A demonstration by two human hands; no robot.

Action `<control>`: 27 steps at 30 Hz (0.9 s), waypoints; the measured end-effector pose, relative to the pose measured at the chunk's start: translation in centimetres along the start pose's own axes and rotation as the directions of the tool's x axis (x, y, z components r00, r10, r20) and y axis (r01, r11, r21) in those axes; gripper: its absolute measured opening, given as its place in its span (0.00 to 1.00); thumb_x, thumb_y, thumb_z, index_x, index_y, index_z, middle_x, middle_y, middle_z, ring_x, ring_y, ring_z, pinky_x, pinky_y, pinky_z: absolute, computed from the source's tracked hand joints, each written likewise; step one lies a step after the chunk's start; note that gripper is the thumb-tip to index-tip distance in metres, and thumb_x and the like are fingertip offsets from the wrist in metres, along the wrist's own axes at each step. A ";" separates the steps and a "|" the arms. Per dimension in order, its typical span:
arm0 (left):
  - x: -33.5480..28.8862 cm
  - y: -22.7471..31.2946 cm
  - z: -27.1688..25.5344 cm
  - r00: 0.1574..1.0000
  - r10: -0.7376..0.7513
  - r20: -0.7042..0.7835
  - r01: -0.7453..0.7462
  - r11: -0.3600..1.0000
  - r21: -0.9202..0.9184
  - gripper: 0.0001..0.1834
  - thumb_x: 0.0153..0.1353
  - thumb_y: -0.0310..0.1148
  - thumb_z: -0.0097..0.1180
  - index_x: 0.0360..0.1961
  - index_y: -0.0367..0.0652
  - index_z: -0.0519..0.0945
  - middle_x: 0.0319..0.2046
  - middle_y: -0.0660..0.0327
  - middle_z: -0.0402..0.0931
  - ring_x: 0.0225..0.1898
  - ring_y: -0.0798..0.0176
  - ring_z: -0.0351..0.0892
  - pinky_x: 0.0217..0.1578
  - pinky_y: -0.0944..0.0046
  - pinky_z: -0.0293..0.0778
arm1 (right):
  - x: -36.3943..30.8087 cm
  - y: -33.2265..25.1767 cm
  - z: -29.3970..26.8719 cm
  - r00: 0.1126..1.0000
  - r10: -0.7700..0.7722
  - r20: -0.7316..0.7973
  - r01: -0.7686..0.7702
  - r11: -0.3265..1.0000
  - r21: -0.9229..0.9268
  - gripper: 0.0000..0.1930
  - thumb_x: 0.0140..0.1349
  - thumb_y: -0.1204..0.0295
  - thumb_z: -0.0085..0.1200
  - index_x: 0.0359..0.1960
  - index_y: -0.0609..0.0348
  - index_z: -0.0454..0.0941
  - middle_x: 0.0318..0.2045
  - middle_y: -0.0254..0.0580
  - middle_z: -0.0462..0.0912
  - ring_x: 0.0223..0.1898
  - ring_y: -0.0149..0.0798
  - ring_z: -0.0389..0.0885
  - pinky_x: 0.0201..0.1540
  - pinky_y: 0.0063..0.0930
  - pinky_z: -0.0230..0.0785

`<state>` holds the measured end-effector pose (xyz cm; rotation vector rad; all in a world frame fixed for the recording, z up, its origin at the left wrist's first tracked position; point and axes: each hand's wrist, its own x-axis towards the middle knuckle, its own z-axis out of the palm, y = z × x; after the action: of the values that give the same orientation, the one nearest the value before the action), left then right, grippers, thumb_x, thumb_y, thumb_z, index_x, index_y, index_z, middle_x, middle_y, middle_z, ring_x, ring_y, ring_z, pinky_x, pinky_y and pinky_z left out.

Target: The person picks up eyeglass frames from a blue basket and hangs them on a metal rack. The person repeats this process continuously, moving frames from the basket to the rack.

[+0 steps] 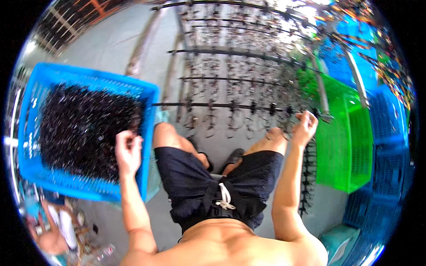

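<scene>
My left hand (128, 153) is over the right side of a blue plastic basket (93, 74). Its fingers are curled in together, and what they hold, if anything, is too small to make out. A heap of small, shiny black pieces (84, 128) fills the basket. My right hand (305, 127) is raised by the right end of the nearest dark bar (217, 105) of a hanging rack. Those fingers are bent and drawn together; whether a piece is between them is blurred. Rows of small dark pieces with thin hooks or wires (230, 124) hang along the bars.
To the right, a bright green crate (339, 146) lies beside stacked blue crates (390, 168). A pale pole (144, 44) runs left of the rack. Another person (55, 230) is at the lower left. A teal stool-like object (341, 241) is at the lower right.
</scene>
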<state>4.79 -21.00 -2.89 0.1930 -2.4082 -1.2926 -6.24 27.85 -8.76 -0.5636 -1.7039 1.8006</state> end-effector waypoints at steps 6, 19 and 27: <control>-1.8 6.6 4.7 0.848 0.205 0.488 -0.097 0.966 -0.238 0.10 0.52 0.18 0.58 0.32 0.41 0.69 0.31 0.64 0.72 0.24 0.76 0.65 0.24 0.75 0.63 | -8.0 -7.1 2.8 0.763 -0.521 0.382 0.646 0.628 -0.434 0.20 0.58 0.71 0.52 0.52 0.63 0.66 0.48 0.48 0.69 0.47 0.42 0.67 0.49 0.35 0.63; -5.7 11.8 15.8 0.668 -0.194 0.718 0.689 0.526 -0.499 0.20 0.49 0.12 0.56 0.35 0.45 0.63 0.29 0.64 0.68 0.23 0.71 0.71 0.20 0.73 0.66 | -11.9 -10.0 0.2 0.361 -0.102 0.927 0.604 0.783 -0.149 0.14 0.53 0.67 0.57 0.40 0.57 0.77 0.31 0.45 0.76 0.31 0.50 0.78 0.33 0.37 0.71; -5.2 13.6 17.2 0.432 -0.204 0.879 0.886 0.280 -0.370 0.14 0.55 0.18 0.53 0.36 0.46 0.64 0.30 0.63 0.68 0.25 0.66 0.73 0.23 0.68 0.70 | -4.0 -10.4 -6.9 0.558 0.300 0.774 -0.234 0.951 -0.200 0.09 0.59 0.74 0.52 0.40 0.63 0.75 0.23 0.37 0.79 0.17 0.25 0.73 0.18 0.21 0.64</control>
<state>3.45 1.45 -1.60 0.4689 -1.7869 -3.3192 2.62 30.41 0.59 0.0234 -2.3724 2.4529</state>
